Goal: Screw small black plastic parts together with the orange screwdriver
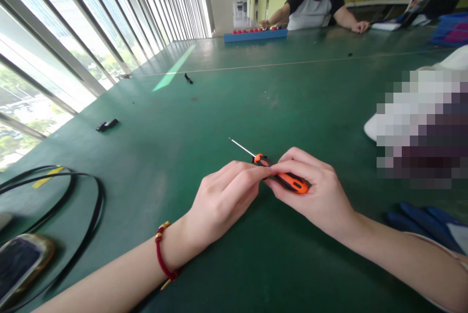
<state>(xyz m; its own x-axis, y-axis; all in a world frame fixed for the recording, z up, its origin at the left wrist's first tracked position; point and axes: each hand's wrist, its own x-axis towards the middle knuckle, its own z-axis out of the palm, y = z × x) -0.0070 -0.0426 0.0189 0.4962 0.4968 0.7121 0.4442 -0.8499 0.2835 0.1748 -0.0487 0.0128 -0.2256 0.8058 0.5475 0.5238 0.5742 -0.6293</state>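
Note:
An orange and black screwdriver (pixel 292 182) lies across my fingers, its thin metal shaft angled up and to the left. My right hand (pixel 316 184) is closed around the handle. At the front of the handle, the fingertips of my left hand (pixel 228 196) are pinched together, meeting those of the right. Whether the left fingers grip the screwdriver or some small part is hidden. A bit of black shows beside the collar of the handle, too small to make out. A red cord bracelet (pixel 163 254) circles my left wrist.
The green table (pixel 164 137) carries a black cable loop (pixel 99 196) and a phone (pixel 22 264) at left. Small black pieces (pixel 107 125) lie farther off. Blue gloves (pixel 420 220) rest at right. Across the table a person (pixel 310 6) sits by a blue rack (pixel 256 35) with red pieces.

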